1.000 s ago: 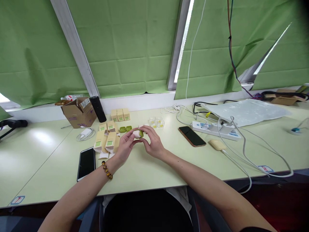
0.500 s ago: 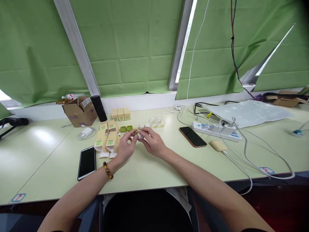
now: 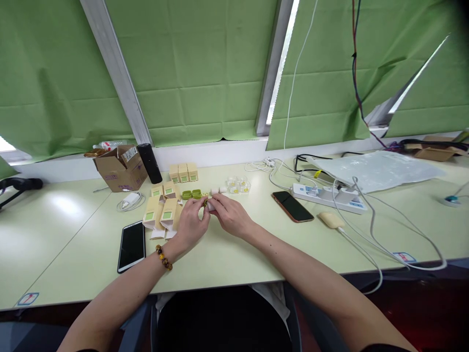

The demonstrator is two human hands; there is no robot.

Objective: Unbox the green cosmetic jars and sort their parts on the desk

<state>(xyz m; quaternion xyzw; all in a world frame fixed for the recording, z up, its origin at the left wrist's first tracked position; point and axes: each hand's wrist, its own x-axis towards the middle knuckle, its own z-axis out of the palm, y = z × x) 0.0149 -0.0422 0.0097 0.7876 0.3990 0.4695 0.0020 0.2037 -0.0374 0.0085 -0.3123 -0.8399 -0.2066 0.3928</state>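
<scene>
Between my two hands is a small white cylinder (image 3: 210, 207) with a dark green and yellowish end. My left hand (image 3: 191, 221) has its fingertips closed at the green end, while my right hand (image 3: 231, 216) pinches the white body. Fingers cover much of it, so its exact kind is unclear. Just beyond them lie small green open containers (image 3: 191, 194) and white cylindrical pieces (image 3: 219, 190). Farther right sits a cluster of clear plastic cups (image 3: 238, 185) with yellow spots inside. Several small tan cartons (image 3: 168, 214) stand beside my left hand, the nearer ones with open flaps.
More tan boxes (image 3: 183, 173) stand at the back. On the left are a phone (image 3: 132, 247), a coiled white charger (image 3: 131, 200), a cardboard box (image 3: 120, 170) and a black cylinder (image 3: 149, 164). Rightward lie another phone (image 3: 292, 206), a power strip (image 3: 328, 198) and loose cables.
My left fingers have curled in tighter around the green end, and the held piece has turned slightly. Both hands stay in nearly the same place.
</scene>
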